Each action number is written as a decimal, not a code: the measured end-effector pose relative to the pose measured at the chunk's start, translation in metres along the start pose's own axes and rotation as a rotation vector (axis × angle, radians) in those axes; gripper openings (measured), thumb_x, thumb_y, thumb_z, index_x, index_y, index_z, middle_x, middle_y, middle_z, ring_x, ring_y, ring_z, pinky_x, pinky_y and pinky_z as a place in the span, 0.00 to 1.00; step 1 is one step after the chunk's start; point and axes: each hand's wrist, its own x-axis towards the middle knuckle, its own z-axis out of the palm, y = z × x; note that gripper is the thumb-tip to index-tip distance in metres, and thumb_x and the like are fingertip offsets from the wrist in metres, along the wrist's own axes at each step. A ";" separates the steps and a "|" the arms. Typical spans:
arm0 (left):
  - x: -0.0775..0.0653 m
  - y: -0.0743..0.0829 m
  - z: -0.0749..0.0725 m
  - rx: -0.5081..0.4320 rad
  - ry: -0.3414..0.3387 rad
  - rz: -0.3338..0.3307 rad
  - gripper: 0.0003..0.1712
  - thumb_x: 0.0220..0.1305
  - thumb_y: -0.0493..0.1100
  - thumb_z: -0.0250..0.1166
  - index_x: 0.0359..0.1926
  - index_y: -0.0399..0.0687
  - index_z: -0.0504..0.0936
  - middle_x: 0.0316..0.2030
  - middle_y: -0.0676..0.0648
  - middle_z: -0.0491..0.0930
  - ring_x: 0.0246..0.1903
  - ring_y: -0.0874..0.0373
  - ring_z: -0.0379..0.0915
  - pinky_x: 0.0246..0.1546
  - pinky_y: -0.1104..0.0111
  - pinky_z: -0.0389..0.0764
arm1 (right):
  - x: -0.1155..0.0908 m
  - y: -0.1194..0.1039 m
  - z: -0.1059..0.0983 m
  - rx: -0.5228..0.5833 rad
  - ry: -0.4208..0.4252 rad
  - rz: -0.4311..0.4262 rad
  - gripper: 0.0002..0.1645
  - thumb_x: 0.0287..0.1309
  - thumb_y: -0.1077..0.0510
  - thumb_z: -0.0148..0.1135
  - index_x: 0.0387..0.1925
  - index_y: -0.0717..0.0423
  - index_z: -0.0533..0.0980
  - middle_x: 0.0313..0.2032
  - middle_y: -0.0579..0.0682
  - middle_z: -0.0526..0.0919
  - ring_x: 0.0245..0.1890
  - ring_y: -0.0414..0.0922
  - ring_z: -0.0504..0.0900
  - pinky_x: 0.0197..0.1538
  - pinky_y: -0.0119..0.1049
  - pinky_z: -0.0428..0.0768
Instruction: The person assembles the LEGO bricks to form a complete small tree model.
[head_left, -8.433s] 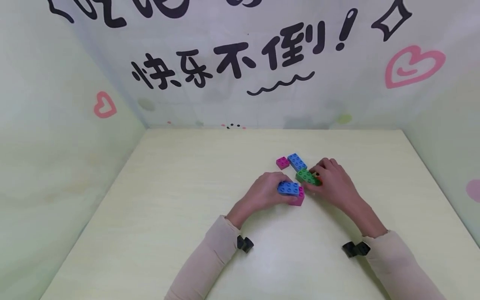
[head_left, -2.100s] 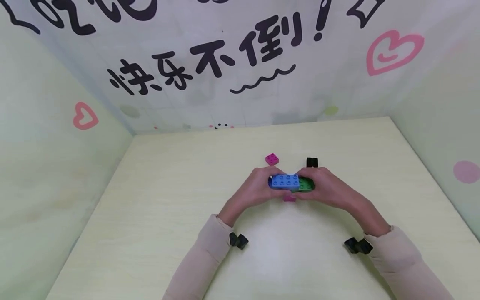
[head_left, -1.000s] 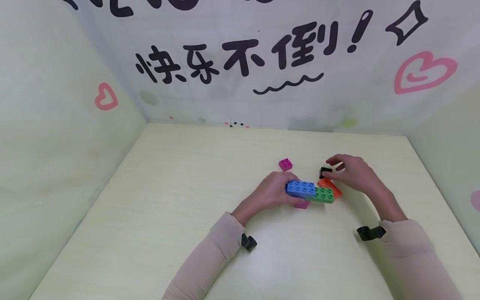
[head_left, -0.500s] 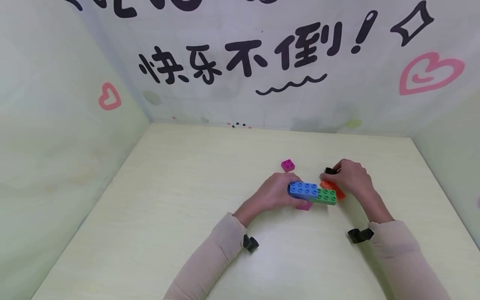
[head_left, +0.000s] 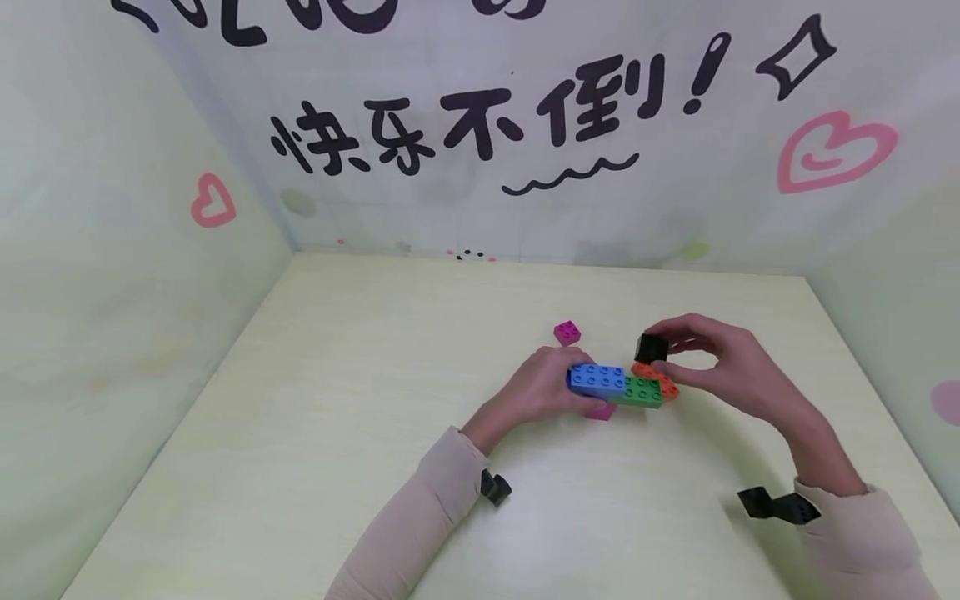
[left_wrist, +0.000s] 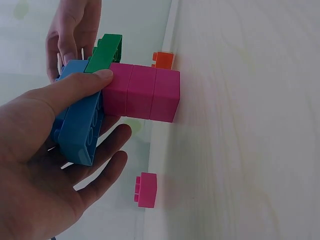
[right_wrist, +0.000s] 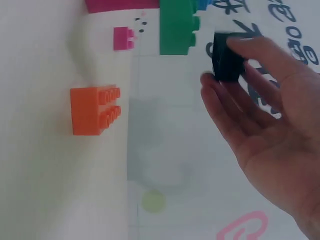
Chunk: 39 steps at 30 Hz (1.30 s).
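My left hand (head_left: 542, 387) grips a joined build of toy building bricks. Its top is a light blue brick (head_left: 597, 379), with a green brick (head_left: 643, 392) reaching out to the right. Below them, a column of several magenta bricks (left_wrist: 141, 92) shows in the left wrist view; I cannot tell whether its foot touches the table. A darker blue brick is mostly hidden by the left hand. Between thumb and fingertips, my right hand (head_left: 731, 367) pinches a black brick (head_left: 651, 347), raised off the table behind the green brick.
An orange brick (right_wrist: 87, 112) lies on the table below the right hand, partly hidden by the green brick in the head view. Farther back sits a small magenta brick (head_left: 567, 332). Printed walls (head_left: 420, 208) enclose the table (head_left: 337, 417) at the back and sides.
The blue and green bricks have been joined onto the magenta column since the oldest frame. In the last second my right hand has taken hold of the black brick and lifted it.
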 end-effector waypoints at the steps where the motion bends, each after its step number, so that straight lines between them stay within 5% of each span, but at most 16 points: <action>1: 0.000 0.000 0.000 0.001 0.001 0.003 0.27 0.50 0.52 0.78 0.48 0.46 0.82 0.39 0.57 0.80 0.36 0.67 0.72 0.38 0.78 0.71 | -0.004 -0.001 0.000 0.029 -0.021 -0.014 0.29 0.50 0.65 0.74 0.54 0.45 0.78 0.47 0.42 0.82 0.46 0.41 0.81 0.49 0.19 0.73; 13: -0.002 0.000 0.002 -0.024 0.018 -0.019 0.26 0.49 0.51 0.79 0.48 0.47 0.82 0.38 0.58 0.80 0.37 0.66 0.71 0.38 0.76 0.72 | -0.014 0.000 0.015 0.093 -0.134 -0.044 0.25 0.52 0.57 0.75 0.53 0.41 0.79 0.48 0.38 0.82 0.49 0.40 0.80 0.53 0.26 0.74; 31: 0.004 0.002 0.000 -0.021 0.022 -0.006 0.27 0.49 0.51 0.79 0.48 0.46 0.81 0.37 0.58 0.79 0.36 0.65 0.72 0.38 0.76 0.72 | -0.012 0.002 0.017 -0.013 -0.064 -0.121 0.29 0.43 0.63 0.80 0.49 0.43 0.81 0.44 0.35 0.83 0.44 0.37 0.81 0.48 0.31 0.79; 39: 0.003 0.001 0.003 -0.014 0.008 -0.020 0.28 0.50 0.51 0.78 0.50 0.45 0.81 0.39 0.56 0.80 0.37 0.64 0.72 0.39 0.76 0.72 | -0.011 -0.003 0.019 0.035 -0.091 -0.080 0.28 0.47 0.60 0.78 0.51 0.47 0.78 0.46 0.39 0.81 0.46 0.39 0.80 0.51 0.26 0.75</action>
